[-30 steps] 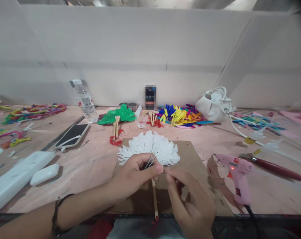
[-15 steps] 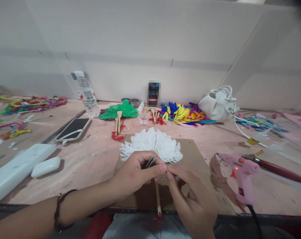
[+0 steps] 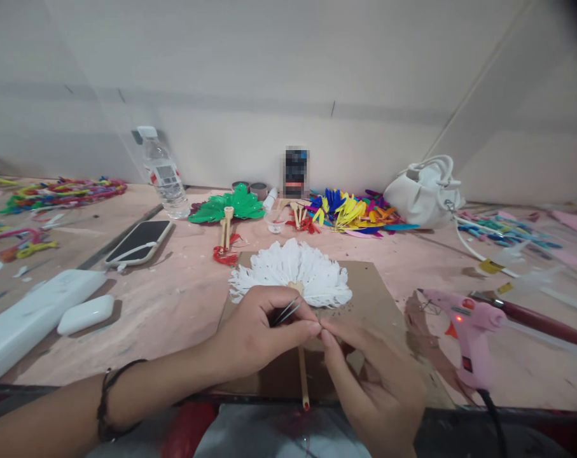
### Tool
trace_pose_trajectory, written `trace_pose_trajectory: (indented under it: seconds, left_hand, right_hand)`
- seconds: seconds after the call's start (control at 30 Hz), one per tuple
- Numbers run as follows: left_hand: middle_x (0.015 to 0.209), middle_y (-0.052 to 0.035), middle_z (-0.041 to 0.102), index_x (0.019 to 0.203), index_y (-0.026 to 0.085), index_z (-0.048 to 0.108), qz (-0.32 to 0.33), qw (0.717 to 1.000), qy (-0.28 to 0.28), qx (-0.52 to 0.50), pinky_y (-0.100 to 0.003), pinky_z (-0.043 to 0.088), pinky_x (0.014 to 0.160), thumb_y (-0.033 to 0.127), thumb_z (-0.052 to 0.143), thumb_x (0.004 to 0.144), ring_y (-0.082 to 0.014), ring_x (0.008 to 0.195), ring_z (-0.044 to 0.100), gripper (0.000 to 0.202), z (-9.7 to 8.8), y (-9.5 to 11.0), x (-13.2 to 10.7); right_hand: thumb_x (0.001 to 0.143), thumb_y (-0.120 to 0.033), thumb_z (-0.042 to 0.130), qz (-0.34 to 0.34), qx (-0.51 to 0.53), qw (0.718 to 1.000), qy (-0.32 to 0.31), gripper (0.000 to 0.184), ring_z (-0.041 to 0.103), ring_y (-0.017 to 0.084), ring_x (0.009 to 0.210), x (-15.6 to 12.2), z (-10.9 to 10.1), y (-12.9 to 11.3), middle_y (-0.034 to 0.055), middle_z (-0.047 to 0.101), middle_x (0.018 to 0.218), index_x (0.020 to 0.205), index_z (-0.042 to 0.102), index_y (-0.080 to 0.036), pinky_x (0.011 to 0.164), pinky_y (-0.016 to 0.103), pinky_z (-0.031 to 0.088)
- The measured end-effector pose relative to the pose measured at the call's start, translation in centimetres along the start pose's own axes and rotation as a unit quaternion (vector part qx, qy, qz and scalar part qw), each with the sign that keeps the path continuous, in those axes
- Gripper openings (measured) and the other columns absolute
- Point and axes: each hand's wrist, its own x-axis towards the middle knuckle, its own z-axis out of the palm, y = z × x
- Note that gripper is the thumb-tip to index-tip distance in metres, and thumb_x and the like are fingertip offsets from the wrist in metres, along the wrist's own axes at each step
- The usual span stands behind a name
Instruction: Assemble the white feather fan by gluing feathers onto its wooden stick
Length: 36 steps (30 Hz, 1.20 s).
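Observation:
A white feather fan (image 3: 292, 273) on a wooden stick (image 3: 303, 378) lies on a brown cardboard sheet (image 3: 374, 292). My left hand (image 3: 259, 331) is closed just below the fan's base and holds thin metal tweezers (image 3: 285, 312) between its fingers. My right hand (image 3: 374, 388) meets it fingertip to fingertip, pinching something too small to make out over the stick.
A pink hot glue gun (image 3: 464, 331) with its light on stands at the right. Behind are coloured feathers (image 3: 350, 216), a green fan (image 3: 228, 208), a white bag (image 3: 424, 191), a water bottle (image 3: 161, 172), a phone (image 3: 138, 242) and white cases (image 3: 35, 315) at left.
Both hands stay pinched together at the fan's base. The view has tilted slightly, so everything sits a little higher and to the right.

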Motion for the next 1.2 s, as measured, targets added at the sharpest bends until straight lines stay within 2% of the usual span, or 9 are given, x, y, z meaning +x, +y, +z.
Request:
trace_pose_trajectory:
  seconds: [0.2,0.67,0.87,1.03,1.2]
  left_hand:
    - [0.073,-0.0017,0.070,0.075,0.014,0.073,0.005,1.000,0.001,0.003,-0.022,0.043,0.066,0.026,0.073,0.085,-0.0127,0.070,0.059,0.015,0.04,0.03,0.03]
    - [0.070,-0.0005,0.066,0.077,0.013,0.073,-0.015,1.000,-0.010,0.008,-0.023,0.040,0.063,0.030,0.071,0.086,-0.0123,0.067,0.055,0.019,0.36,-0.38,0.04]
    - [0.070,-0.0011,0.069,0.074,0.014,0.075,-0.005,1.000,-0.010,-0.015,-0.022,0.042,0.064,0.029,0.075,0.084,-0.0123,0.069,0.057,0.018,0.37,-0.42,0.13]
    - [0.068,-0.0012,0.070,0.072,0.014,0.078,0.012,0.999,-0.030,-0.040,-0.021,0.042,0.064,0.029,0.079,0.083,-0.0116,0.067,0.057,0.018,0.20,-0.62,0.21]
    - [0.068,-0.0003,0.069,0.073,0.014,0.076,-0.019,0.995,-0.054,-0.084,-0.020,0.041,0.064,0.031,0.081,0.083,-0.0104,0.067,0.056,0.021,0.28,-0.88,0.17]
  right_hand:
    - [0.092,-0.009,0.067,0.042,0.018,0.999,-0.013,0.021,0.068,0.006,0.077,-0.01,0.06,0.07,-0.0041,0.074,0.093,0.104,0.073,-0.025,0.072,0.013,0.055]
    - [0.094,-0.015,0.066,0.078,0.012,0.996,-0.029,0.011,0.068,0.006,0.070,-0.22,0.00,0.05,-0.0057,0.073,0.085,0.095,0.072,-0.025,0.066,0.014,0.054]
    - [0.093,-0.014,0.064,0.081,0.017,0.996,-0.038,0.010,0.064,0.006,0.071,-0.17,0.03,0.14,-0.0061,0.068,0.083,0.093,0.067,-0.024,0.066,0.016,0.051]
    - [0.091,-0.013,0.061,0.039,-0.020,0.999,-0.030,0.010,0.055,0.006,0.065,-0.06,0.18,0.20,-0.0065,0.060,0.075,0.087,0.062,-0.022,0.063,0.017,0.045]
    - [0.091,-0.014,0.059,0.038,-0.023,0.998,-0.033,0.010,0.051,0.007,0.065,-0.19,0.46,0.33,-0.0065,0.055,0.074,0.085,0.057,-0.022,0.062,0.018,0.041]
